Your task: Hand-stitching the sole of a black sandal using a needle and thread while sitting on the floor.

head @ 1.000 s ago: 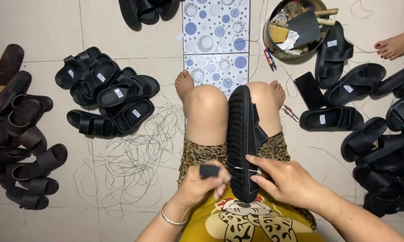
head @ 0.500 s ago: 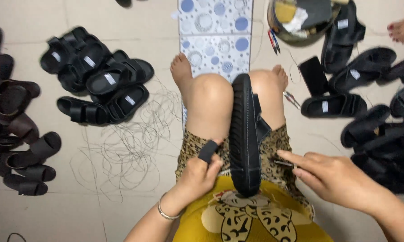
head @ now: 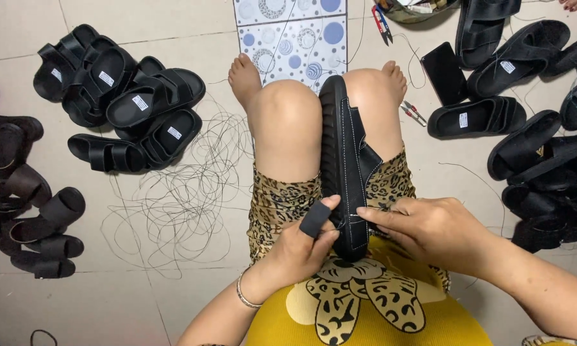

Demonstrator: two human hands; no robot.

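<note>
Evidently the stitching is partway through: a black sandal (head: 347, 160) lies on its side between the person's bare knees, heel end toward the lap, with pale thread lines already running along its sole edge and strap. The left hand (head: 301, 247) steadies the heel end, its thumb wrapped in a black thumb guard (head: 315, 219) and pressed against the sole, fingers curled closed underneath. The right hand (head: 429, 230) has its fingers pinched together at the same spot on the heel, apparently on a needle or thread, though that is too small to tell. Judging by the seams, most of this sandal looks sewn and the heel remains in hand. On the floor, a tangle of loose thread (head: 173, 186) lies left of the knees, a pile of black sandals (head: 125, 102) sits beyond it, and more sandals (head: 532, 128) crowd the right side, near small snips (head: 414, 113).
</note>
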